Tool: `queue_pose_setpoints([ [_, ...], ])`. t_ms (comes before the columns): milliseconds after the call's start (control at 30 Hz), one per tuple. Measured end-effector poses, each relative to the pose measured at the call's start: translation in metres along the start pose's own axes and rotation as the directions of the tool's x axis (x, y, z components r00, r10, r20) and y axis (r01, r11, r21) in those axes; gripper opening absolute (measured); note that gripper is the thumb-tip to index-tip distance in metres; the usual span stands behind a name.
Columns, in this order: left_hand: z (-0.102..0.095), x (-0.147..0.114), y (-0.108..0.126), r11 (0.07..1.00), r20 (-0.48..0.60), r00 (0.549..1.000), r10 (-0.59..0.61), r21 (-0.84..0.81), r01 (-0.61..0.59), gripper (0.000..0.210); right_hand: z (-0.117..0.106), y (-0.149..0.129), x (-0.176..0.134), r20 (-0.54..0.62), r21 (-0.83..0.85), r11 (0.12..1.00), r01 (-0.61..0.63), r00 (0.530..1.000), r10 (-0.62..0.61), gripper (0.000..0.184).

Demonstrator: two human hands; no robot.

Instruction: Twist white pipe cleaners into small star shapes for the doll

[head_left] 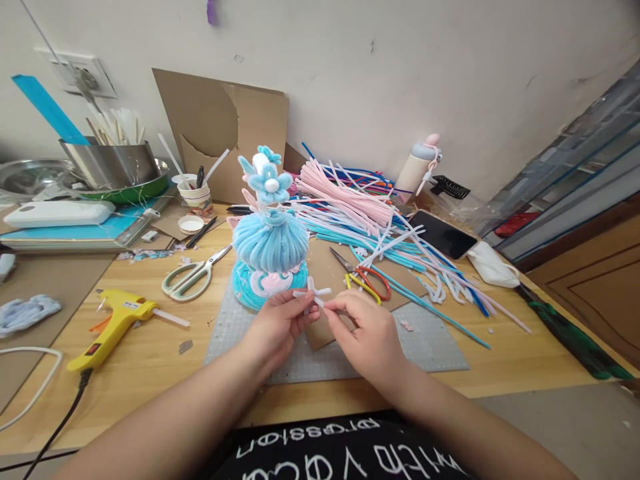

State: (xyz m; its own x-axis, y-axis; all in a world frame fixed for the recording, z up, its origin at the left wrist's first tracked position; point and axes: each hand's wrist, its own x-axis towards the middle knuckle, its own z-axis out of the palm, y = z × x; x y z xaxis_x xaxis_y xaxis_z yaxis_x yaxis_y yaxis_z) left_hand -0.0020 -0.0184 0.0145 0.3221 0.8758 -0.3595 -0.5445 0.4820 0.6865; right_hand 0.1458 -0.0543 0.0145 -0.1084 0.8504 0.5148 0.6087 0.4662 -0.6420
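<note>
Behind the wooden desk (145, 393) is a pale wall (340, 80), with fuzzy sticks (345, 193) piled near it. From far away, I pinch a little white cross (312, 291) in my left grip (281, 323) and right grip (367, 328), over the gray mat (433, 347) by the blue puffy ornament (271, 241).

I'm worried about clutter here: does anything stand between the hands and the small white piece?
Nothing visible does: the left hand and right hand both pinch the small white piece directly. The blue pleated ornament stands beyond it, and the orange-and-yellow-handled scissors lie beyond the right hand, neither in between.
</note>
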Motion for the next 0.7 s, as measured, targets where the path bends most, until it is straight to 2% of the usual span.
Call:
queue_pose_setpoints([
  [167,-0.001,0.000,0.003,0.998,0.063,0.996,-0.061,-0.023,0.063,0.003,-0.005,0.001,0.006,0.055,0.258,0.946,-0.194,0.981,0.186,0.008],
  [300,-0.002,-0.002,0.005,0.996,0.122,0.989,-0.082,-0.025,0.086,0.004,-0.011,0.003,0.012,0.162,0.370,0.871,-0.323,0.946,0.282,0.008],
  [467,-0.003,-0.005,0.005,0.992,0.215,0.969,-0.126,0.000,0.129,0.006,-0.014,0.007,0.016,0.315,0.364,0.832,-0.418,0.896,0.313,0.013],
  [700,-0.002,-0.008,0.008,0.992,0.305,0.944,-0.123,0.026,0.121,0.009,-0.018,0.007,0.015,0.332,0.325,0.840,-0.434,0.884,0.329,0.015],
])
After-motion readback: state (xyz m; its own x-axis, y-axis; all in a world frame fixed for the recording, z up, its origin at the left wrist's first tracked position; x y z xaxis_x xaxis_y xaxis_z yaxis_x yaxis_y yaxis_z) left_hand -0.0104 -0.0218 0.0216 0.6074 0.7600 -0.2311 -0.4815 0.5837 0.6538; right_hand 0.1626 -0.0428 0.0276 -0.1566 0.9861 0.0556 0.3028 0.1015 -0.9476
